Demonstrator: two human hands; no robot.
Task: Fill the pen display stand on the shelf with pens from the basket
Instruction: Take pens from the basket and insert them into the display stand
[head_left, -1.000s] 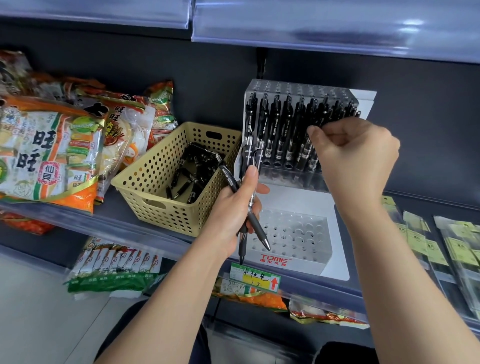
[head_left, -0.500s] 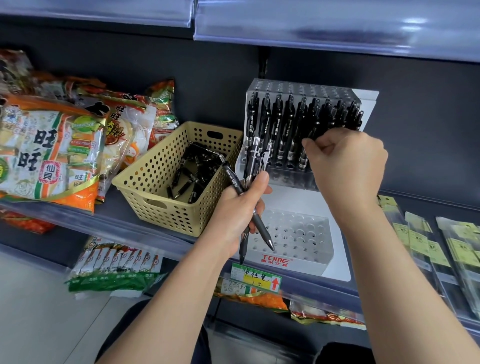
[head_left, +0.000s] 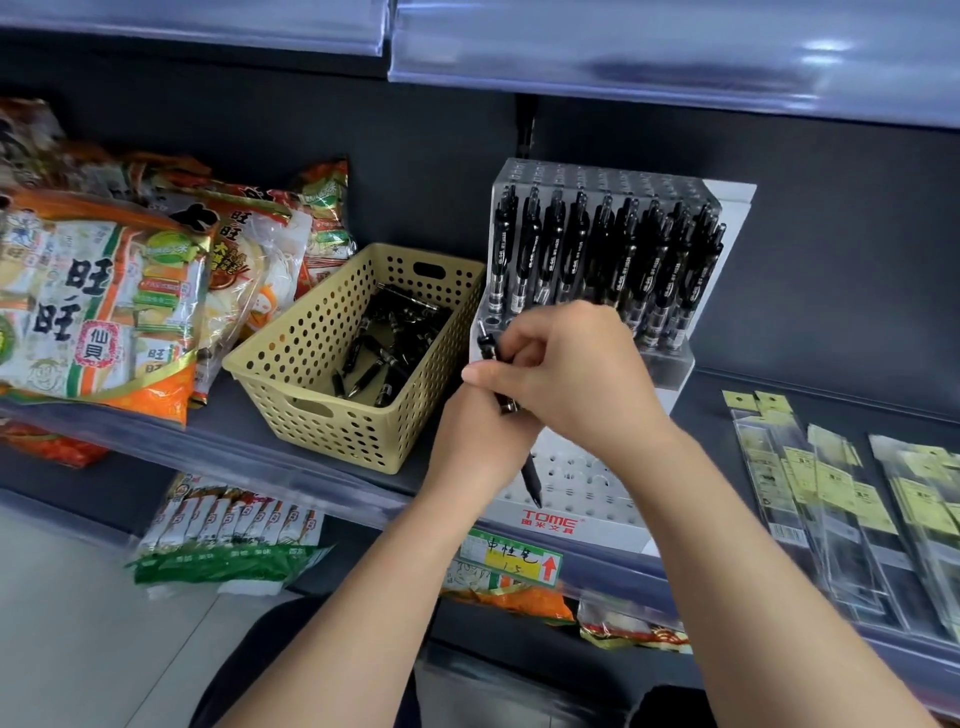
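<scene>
One slim black plastic click pen (head_left: 531, 475) sat in both grips: left hand (head_left: 475, 447) wrapped round the barrel, right hand (head_left: 582, 379) pinching its top, just before the white tiered pen stand (head_left: 597, 499). Likely light, stiff, slick; take mid-barrel.

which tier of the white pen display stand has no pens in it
The low front tier, just above the red TOME label: its holes are bare, while the raised back tier holds upright black pens.
</scene>
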